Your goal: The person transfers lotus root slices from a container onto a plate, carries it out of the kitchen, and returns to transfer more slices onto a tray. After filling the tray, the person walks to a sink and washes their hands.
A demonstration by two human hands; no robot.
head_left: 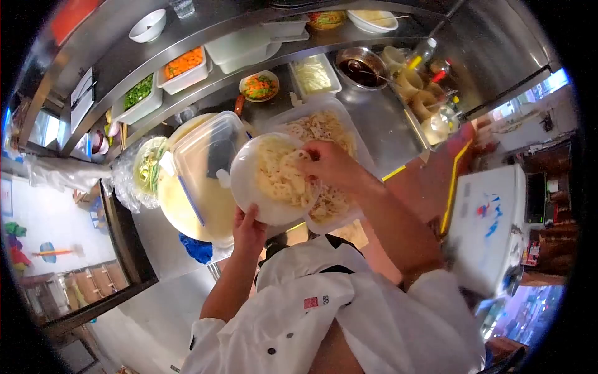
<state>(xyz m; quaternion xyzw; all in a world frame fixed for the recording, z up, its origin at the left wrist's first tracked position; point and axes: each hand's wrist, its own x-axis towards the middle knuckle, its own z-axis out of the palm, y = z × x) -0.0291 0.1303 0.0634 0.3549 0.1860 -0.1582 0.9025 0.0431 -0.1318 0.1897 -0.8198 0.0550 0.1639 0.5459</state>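
A white plate [246,181] bears a heap of pale shredded food [279,171]. My left hand [250,229] grips its lower rim, thumb on top. My right hand [327,163] is at the right side of the heap, its fingers pinched together on some of the pale food. Behind and below the plate is a large clear plastic tub [358,140] of similar shredded food, partly hidden by the plate and my right arm. To the left, a clear plastic lid [208,149] rests on a round pale board [171,202].
Along the back stand tubs of chopped greens [138,92], diced carrot [184,63] and white strips [314,75], a small bowl of mixed vegetables [259,86] and a metal bowl of dark sauce [361,67]. A blue cloth [196,248] lies at the board's front edge.
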